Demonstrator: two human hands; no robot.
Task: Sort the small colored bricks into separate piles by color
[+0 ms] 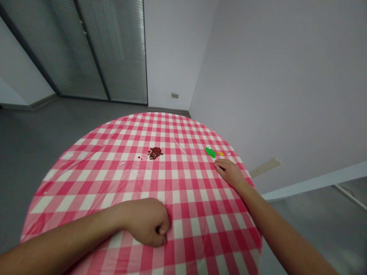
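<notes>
My left hand (pixel 147 221) rests on the red-and-white checked tablecloth (pixel 183 191) near the front, curled into a fist, with nothing showing in it. Farther off on the right, my right hand (pixel 230 172) lies low over the cloth with its fingers bent together; whatever they may hold is hidden. Just beyond its fingertips is a small heap of green pieces (pixel 210 152), and a few yellow pieces (pixel 221 153) lie beside that heap. A pile of dark brown pieces (pixel 155 153) sits near the far middle, apart from both hands. Small red bits (pixel 139 157) lie left of it.
The table is round, its right edge close under my right forearm. Whitish scraps (pixel 122 164) lie on the cloth. Behind stand a glass partition with blinds (pixel 120 49) and a pale wall (pixel 286 76) on the right. Grey floor (pixel 34 141) shows on the left.
</notes>
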